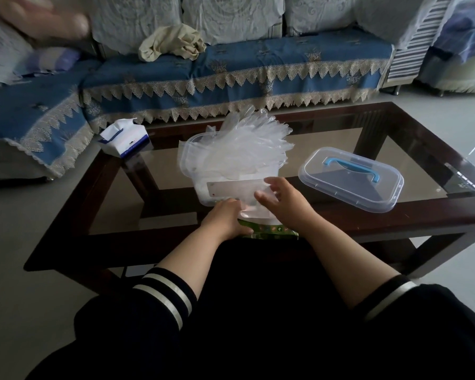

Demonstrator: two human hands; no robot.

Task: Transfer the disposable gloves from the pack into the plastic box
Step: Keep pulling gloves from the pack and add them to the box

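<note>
Left grip (226, 216): fingers curled over the near end of the clear pack (254, 204), pinching it at the edge of the surface (411, 212). The pack's green printed strip (269, 232) lies directly below this hand, toward the person.

Right grip (278, 196): fingers spread and relaxed, holding nothing. The palm faces the pack just beside the left grip; whether the fingertips touch the film cannot be told.

Disposable gloves (247, 145): a translucent bundle rising just beyond both grips, fanned upward and outward. Its lower part sits in the plastic box (188, 154), while its upper part stands above the rim. How much of the bundle is still inside the pack cannot be told, as film and gloves are alike in colour.

Plastic box: clear, uncovered, on the glass surface immediately beyond the grips, with the pack's far end lying against its near wall.

Lid (351, 179): clear with a blue handle, lying flat on the surface to the right of the right grip, apart from the box.

Tissue pack (124, 139): white and blue, on the far left corner of the surface, well apart from the left grip.

Beyond the surface: a sofa with a blue lace-edged cover (230, 69) carrying a crumpled beige cloth (173, 42).
</note>
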